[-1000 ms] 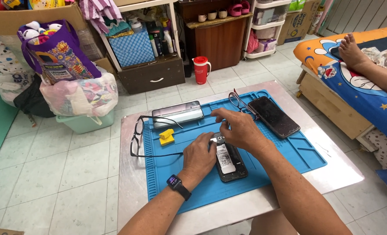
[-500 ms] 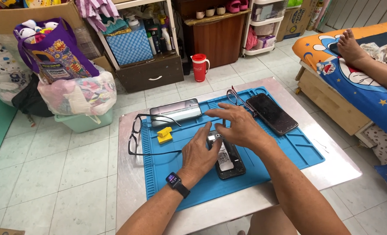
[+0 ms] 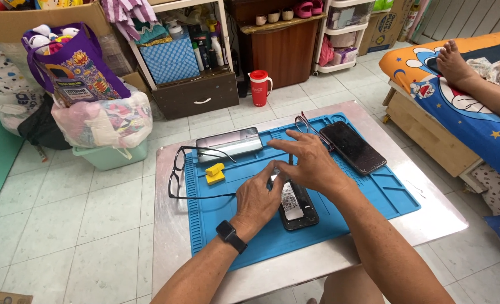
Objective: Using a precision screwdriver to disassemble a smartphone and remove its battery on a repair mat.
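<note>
A black phone with its back off [image 3: 299,207] lies on the blue work mat [image 3: 374,191]. My left hand [image 3: 258,197], a dark watch on its wrist, grips the phone's upper left edge. My right hand [image 3: 313,164] hovers over the phone's top end. It pinches a thin dark tool [image 3: 290,160] that stands upright there, and its index finger stretches out to the left.
On the mat lie a second black phone [image 3: 352,146], a silver phone-shaped panel [image 3: 229,143], yellow pieces [image 3: 214,173] and thin-framed glasses [image 3: 306,124]. Black glasses [image 3: 177,171] sit at the metal table's [image 3: 168,242] left edge. A red jug [image 3: 258,88] stands beyond; a person's foot [image 3: 452,62] rests on the bed at right.
Both hands stay at the phone's upper end. My right hand has lifted slightly and its fingers have spread.
</note>
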